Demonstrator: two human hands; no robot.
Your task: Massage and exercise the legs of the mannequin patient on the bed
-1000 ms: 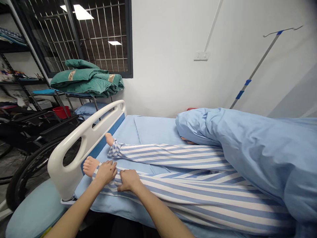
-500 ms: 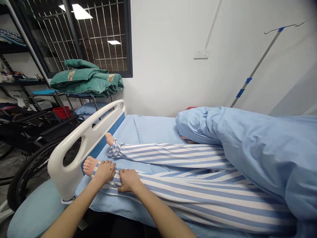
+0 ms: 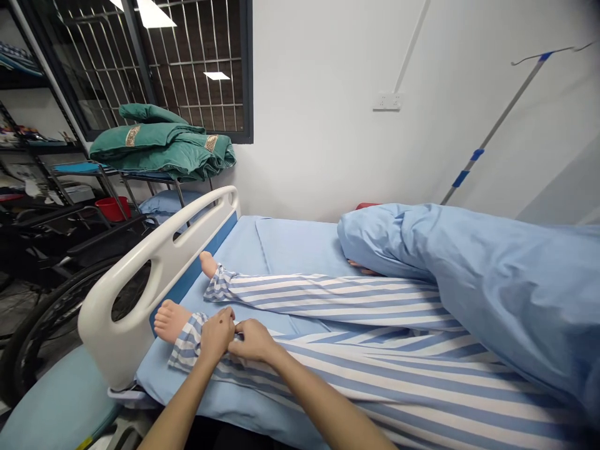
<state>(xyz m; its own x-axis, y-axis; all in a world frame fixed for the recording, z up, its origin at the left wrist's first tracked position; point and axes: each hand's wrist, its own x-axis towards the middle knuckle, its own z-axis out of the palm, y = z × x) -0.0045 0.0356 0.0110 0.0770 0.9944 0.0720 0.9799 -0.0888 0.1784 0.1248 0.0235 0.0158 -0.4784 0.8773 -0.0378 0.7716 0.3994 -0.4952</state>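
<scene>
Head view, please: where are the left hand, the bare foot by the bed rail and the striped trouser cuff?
left hand (image 3: 216,334): head view, on the back of the hand.
bare foot (image 3: 171,320): head view, on the top of the foot.
striped trouser cuff (image 3: 186,342): head view, on the cuff's fabric beside the ankle.

L hand (image 3: 216,334) has slid up off striped cuff (image 3: 187,342), now just beside R hand (image 3: 253,340).

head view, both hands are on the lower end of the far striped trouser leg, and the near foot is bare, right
No, the head view shows the left hand and right hand on the lower end of the near striped trouser leg, not the far striped trouser leg. The near foot is bare, as you said.
</scene>
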